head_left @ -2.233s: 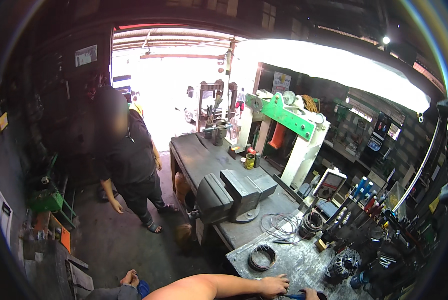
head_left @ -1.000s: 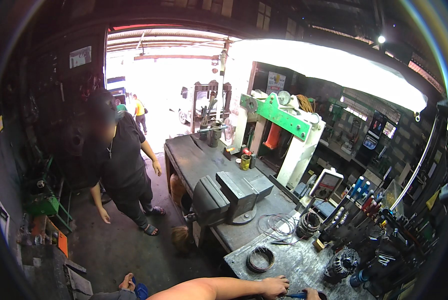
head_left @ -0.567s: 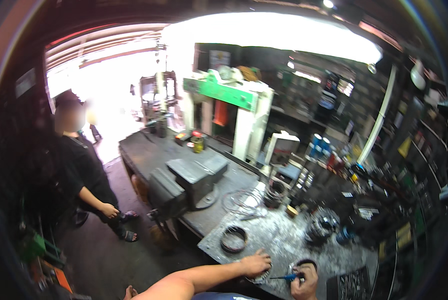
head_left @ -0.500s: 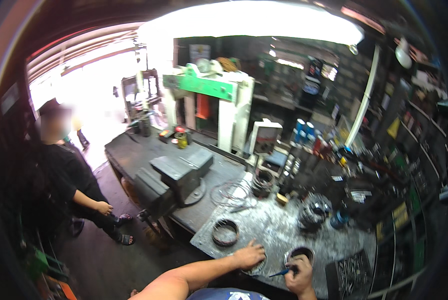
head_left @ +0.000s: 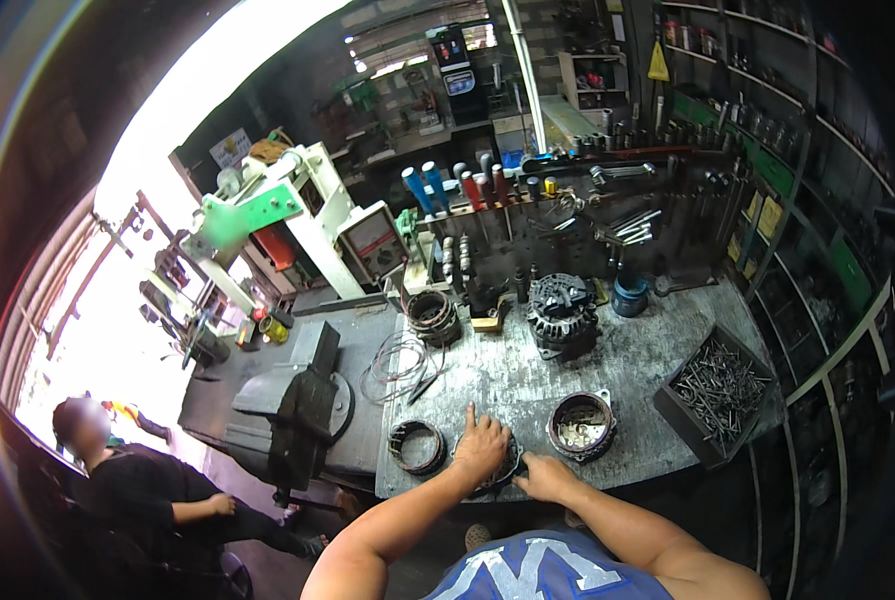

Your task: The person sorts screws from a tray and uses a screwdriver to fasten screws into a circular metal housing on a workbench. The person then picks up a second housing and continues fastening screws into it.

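My left hand lies over a round dark metal part at the bench's near edge, its fingers stretched out and the index pointing away from me. Beside it, my right hand is closed at the part's right side; what its fingers hold is hidden. A metal alternator housing, open side up, sits just beyond my right hand. To the left of my left hand lies a dark wound ring, like a stator. Farther back stands an alternator with a finned metal body.
A tray of loose bolts stands at right. A bench vise is at left. Another wound ring, looped wire, a blue tin and upright screwdrivers are at the back. A person stands at far left.
The view has swung to the right. My right hand has moved from the open housing to beside my left hand; the blue-handled tool it held no longer shows. My left hand stays on the round part.
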Demonstrator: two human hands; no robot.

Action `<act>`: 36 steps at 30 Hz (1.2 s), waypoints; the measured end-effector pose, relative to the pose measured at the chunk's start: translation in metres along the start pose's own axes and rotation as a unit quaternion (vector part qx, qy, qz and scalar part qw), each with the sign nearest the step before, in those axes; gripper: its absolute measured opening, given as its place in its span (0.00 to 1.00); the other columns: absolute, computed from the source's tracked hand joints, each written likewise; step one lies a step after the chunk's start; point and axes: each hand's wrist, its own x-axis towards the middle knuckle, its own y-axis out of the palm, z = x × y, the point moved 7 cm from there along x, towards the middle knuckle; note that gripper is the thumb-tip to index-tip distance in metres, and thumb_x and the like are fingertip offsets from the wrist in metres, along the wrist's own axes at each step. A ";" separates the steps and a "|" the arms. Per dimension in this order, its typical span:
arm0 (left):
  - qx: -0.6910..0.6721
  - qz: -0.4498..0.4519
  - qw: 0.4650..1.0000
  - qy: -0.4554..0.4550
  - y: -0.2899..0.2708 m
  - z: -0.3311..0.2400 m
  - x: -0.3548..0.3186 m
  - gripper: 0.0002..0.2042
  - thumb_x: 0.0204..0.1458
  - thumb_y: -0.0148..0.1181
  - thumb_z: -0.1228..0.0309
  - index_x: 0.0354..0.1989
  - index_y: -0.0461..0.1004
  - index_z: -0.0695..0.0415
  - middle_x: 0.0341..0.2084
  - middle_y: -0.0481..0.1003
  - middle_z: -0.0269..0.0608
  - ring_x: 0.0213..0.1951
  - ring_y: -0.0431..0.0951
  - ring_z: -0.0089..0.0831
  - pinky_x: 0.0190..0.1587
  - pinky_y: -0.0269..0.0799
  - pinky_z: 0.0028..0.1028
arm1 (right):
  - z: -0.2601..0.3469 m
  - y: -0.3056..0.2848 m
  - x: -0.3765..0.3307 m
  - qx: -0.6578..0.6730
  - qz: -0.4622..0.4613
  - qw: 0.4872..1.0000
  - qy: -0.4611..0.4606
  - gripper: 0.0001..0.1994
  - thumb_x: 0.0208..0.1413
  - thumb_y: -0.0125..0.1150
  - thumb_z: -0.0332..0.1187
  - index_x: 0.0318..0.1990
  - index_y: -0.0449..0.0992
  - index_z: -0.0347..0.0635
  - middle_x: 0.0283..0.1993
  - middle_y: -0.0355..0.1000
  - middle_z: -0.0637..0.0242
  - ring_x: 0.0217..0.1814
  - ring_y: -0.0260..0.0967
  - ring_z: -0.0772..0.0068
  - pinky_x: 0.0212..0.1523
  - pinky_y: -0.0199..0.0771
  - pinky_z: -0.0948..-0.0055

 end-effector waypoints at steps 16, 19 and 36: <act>-0.117 0.053 0.983 -0.129 0.043 0.006 0.023 0.12 0.62 0.61 0.65 0.41 0.87 0.59 0.41 0.88 0.49 0.43 0.91 0.44 0.43 0.86 0.42 | -0.102 -0.067 -0.095 0.060 0.028 0.997 -0.033 0.19 0.61 0.75 0.38 0.52 0.84 0.32 0.47 0.85 0.37 0.52 0.84 0.32 0.54 0.84 0.47; -0.083 0.038 0.981 -0.172 0.033 -0.005 0.014 0.12 0.62 0.62 0.66 0.38 0.89 0.60 0.42 0.89 0.50 0.44 0.91 0.45 0.46 0.87 0.42 | -0.139 -0.074 -0.115 0.076 0.080 0.994 -0.006 0.13 0.68 0.67 0.33 0.53 0.84 0.32 0.49 0.84 0.38 0.53 0.83 0.35 0.55 0.82 0.50; -0.136 0.096 0.970 -0.179 0.026 0.001 0.012 0.11 0.60 0.64 0.67 0.32 0.91 0.56 0.33 0.90 0.46 0.35 0.92 0.44 0.35 0.86 0.45 | -0.209 -0.081 -0.109 0.114 0.057 0.992 -0.004 0.16 0.69 0.69 0.33 0.57 0.85 0.31 0.49 0.87 0.42 0.52 0.85 0.44 0.56 0.84 0.52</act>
